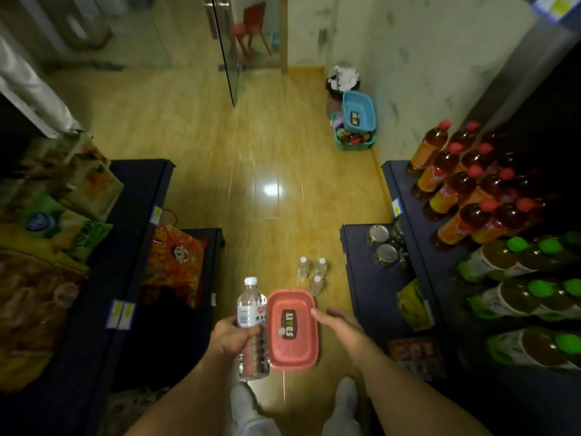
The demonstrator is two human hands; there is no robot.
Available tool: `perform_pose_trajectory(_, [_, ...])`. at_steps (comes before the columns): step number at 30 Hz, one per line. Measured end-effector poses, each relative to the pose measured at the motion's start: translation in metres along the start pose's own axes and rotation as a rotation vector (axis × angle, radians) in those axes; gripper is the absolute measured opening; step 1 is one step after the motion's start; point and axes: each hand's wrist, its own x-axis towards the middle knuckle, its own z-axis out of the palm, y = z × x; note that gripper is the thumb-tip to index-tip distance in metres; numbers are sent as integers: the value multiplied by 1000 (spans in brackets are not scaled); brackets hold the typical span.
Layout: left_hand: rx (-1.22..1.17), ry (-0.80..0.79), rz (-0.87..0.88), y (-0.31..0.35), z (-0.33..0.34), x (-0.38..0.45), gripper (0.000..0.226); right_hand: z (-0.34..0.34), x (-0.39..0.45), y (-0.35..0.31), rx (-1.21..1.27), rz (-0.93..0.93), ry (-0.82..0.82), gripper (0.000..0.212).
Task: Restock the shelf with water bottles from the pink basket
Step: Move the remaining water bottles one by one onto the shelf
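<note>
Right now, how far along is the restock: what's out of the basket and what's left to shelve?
The pink basket on the floor looks empty. The left hand grips one water bottle; the right hand hovers open by the basket's rim. Three small bottles stand on the floor beyond the basket. No water bottles are visible on the shelves, so shelving remains.

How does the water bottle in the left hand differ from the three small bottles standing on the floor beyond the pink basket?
The water bottle is gripped around its middle by the left hand, off the floor; the three small bottles stand free on the floor. The held bottle looks much bigger in the picture, though it is nearer the camera. Its label shows clearly; labels on the three cannot be made out. All are clear with white caps.
</note>
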Motion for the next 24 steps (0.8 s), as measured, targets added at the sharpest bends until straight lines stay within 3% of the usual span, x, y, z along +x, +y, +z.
perform_pose_trajectory(6, [-14,-47,79,25,-1,-16,37,-15,-10,-16,19,-56,31,24])
perform_pose_trajectory(10, [-16,-86,145,50,9,-18,46,-22,-8,-18,22,-62,33,70])
perform_pose_trajectory(13, [-1,-140,217,73,21,-24,34,-30,-3,-20,-21,-88,7,77])
perform_pose_trajectory(17, [27,-240,295,114,38,-31,36,-42,1,-37,-68,-142,5,93])
perform_pose_trajectory(24, [5,-429,448,203,64,-42,59,-63,-1,-102,-94,-321,-22,119])
